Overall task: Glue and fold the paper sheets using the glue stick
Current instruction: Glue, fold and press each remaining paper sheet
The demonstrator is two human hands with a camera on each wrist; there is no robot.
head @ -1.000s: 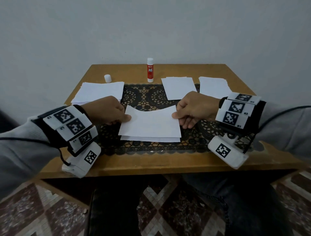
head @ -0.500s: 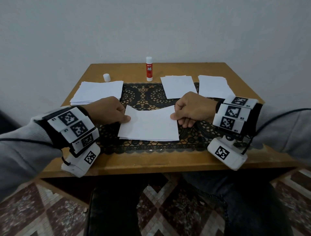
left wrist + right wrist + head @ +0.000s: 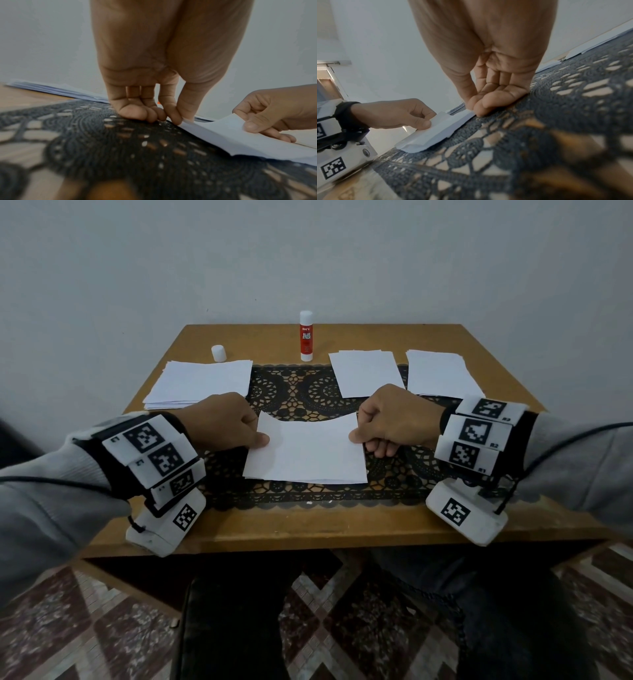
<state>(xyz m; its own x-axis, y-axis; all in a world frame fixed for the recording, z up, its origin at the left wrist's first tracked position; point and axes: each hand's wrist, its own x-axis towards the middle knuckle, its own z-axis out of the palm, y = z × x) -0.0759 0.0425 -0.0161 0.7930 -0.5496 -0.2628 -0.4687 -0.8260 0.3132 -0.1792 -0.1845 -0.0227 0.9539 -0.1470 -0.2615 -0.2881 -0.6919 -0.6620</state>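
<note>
A white paper sheet (image 3: 308,453) lies folded over on the black lace mat (image 3: 291,392), its upper flap bowed up in the middle. My left hand (image 3: 260,440) pinches the flap's far left corner between thumb and fingers (image 3: 178,117). My right hand (image 3: 356,436) pinches the far right corner, thumb on top (image 3: 471,104). The paper (image 3: 240,143) and the paper (image 3: 436,129) show in both wrist views. The glue stick (image 3: 306,336) stands upright at the table's back edge, uncapped, with its white cap (image 3: 218,352) to the left.
A stack of white sheets (image 3: 202,383) lies at the back left. Two separate sheets lie at the back right, one (image 3: 364,373) nearer the middle and one (image 3: 440,373) further right. The wooden table (image 3: 308,525) ends just in front of the mat.
Both hands have brought the upper flap toward me and lower, so it now covers the layer beneath almost fully. The hands keep their pinch on the corners.
</note>
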